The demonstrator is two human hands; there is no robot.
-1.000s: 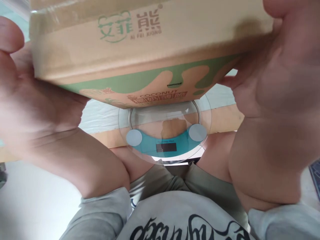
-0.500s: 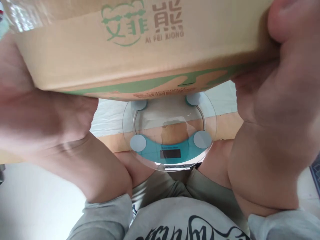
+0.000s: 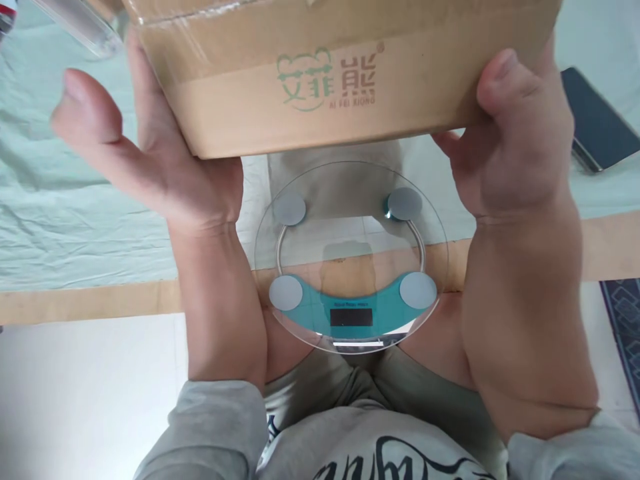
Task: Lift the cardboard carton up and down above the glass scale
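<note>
A brown cardboard box (image 3: 230, 113) with green and brown printed lettering and clear tape is held up at the top of the view. My left hand (image 3: 165, 160) supports its left lower corner, thumb stretched out away from the box and fingers partly hidden beneath and behind it. My right hand (image 3: 520, 133) grips the right end, thumb pressed on the front face and fingers curled under. Below the box, apart from it, lies a round glass scale (image 3: 345, 267) with a teal band, grey discs and a dark display.
A dark phone (image 3: 600, 120) lies at the right on the pale green cloth (image 3: 75, 213). A clear plastic object (image 3: 85, 27) is at the upper left. The wooden edge (image 3: 100, 300) runs under the cloth, and a dark patterned mat (image 3: 625, 333) shows at the right.
The box and both hands have moved away from the camera, so more of the scale shows below. My left thumb now stands out from the box. The phone has come into view.
</note>
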